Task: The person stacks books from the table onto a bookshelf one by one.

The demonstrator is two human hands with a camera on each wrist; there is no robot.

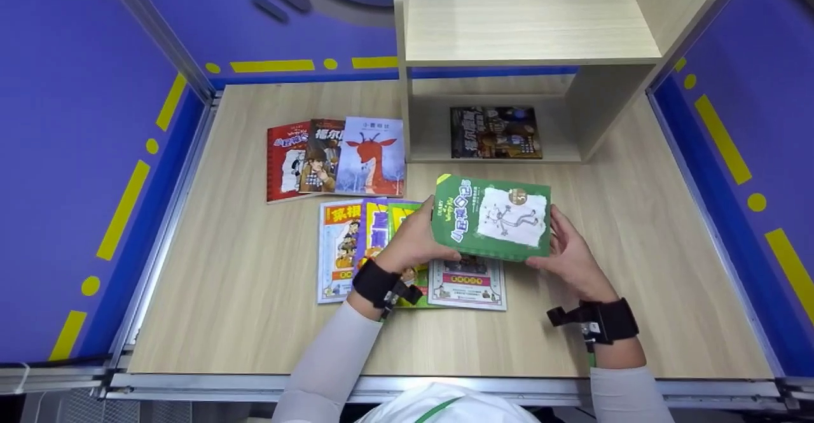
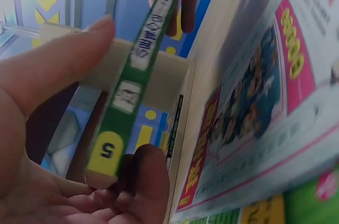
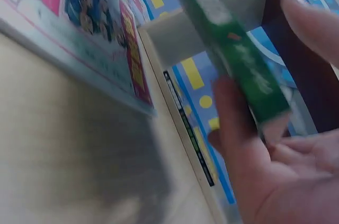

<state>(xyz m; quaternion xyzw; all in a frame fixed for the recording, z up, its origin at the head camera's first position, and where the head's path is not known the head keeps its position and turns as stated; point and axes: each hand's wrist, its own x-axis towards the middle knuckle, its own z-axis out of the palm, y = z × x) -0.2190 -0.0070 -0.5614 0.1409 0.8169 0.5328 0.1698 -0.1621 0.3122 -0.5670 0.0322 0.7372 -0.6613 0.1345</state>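
A green book with a white cartoon panel on its cover is held above the table. My left hand grips its left end, and my right hand grips the right end. In the left wrist view the book's spine shows a yellow end marked 5, with fingers curled under it. The right wrist view has the other end of the book between the thumb side and the fingers. Below the left forearm and the green book lie several overlapping comic books, including one with a pale cover.
A wooden shelf unit stands at the back right; a dark book lies flat in its lower compartment. To its left, a red book, a brown book and a deer-cover book overlap. Blue panels enclose the table.
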